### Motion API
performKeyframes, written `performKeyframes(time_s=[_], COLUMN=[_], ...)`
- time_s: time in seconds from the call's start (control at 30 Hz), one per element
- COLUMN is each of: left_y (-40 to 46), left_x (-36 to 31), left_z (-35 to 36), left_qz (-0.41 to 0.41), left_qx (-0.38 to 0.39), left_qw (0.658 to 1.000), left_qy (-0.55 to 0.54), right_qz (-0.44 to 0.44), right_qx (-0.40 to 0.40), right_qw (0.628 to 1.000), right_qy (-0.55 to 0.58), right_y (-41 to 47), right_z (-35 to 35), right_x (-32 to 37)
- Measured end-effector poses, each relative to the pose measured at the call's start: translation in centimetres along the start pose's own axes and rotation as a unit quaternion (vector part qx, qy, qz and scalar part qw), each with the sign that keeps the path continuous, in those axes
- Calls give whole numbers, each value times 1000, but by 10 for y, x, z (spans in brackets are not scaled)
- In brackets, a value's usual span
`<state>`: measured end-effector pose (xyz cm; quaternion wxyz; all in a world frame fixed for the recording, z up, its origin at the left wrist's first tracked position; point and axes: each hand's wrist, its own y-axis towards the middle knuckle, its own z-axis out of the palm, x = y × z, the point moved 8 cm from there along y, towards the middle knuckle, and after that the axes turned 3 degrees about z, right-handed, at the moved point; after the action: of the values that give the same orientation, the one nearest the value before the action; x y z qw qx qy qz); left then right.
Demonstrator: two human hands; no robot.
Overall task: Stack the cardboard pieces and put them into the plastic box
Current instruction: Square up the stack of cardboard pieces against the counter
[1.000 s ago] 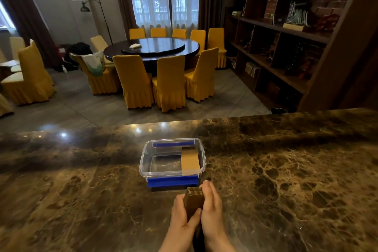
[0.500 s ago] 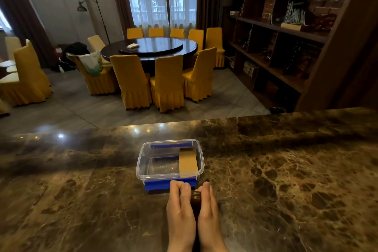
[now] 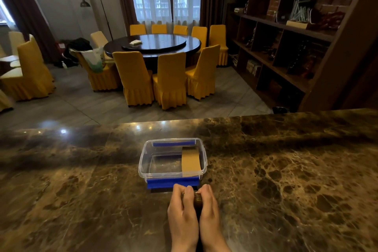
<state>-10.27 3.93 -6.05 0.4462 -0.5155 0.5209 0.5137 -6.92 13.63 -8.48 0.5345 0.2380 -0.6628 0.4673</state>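
A clear plastic box (image 3: pixel 143 161) with blue clips stands on the marble counter, just beyond my hands. Inside it, along the right side, lies a tan cardboard piece (image 3: pixel 190 161). A stack of cardboard pieces (image 3: pixel 197 199) stands on edge between my palms, close to the box's near blue clip. My left hand (image 3: pixel 182 208) presses it from the left and my right hand (image 3: pixel 208 208) from the right. Only the stack's top edge shows; my fingers hide the remainder.
The brown marble counter (image 3: pixel 286 180) spreads wide to both sides, its far edge (image 3: pixel 184 121) just behind the box. Beyond are a round table with yellow chairs (image 3: pixel 169 80) and a dark shelf unit (image 3: pixel 296 37) on the right.
My hands have closed tighter around the stack and slid forward toward the box; earlier the stack stood taller and more exposed between them. The box has not moved.
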Motion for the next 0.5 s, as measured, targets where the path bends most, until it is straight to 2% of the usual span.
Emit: performKeyframes(time_s=[0.23, 0.5], left_y=[-1, 0], left_x=[0, 2], left_z=[1, 0], left_qz=[13, 6], left_qx=[21, 7], left_qw=[999, 1000], left_qy=[-23, -30], right_qz=[-35, -79], right_qx=[-8, 12], right_qw=[999, 996], right_qy=[-28, -35], right_y=[-1, -3], right_z=[-6, -3], right_x=[9, 20])
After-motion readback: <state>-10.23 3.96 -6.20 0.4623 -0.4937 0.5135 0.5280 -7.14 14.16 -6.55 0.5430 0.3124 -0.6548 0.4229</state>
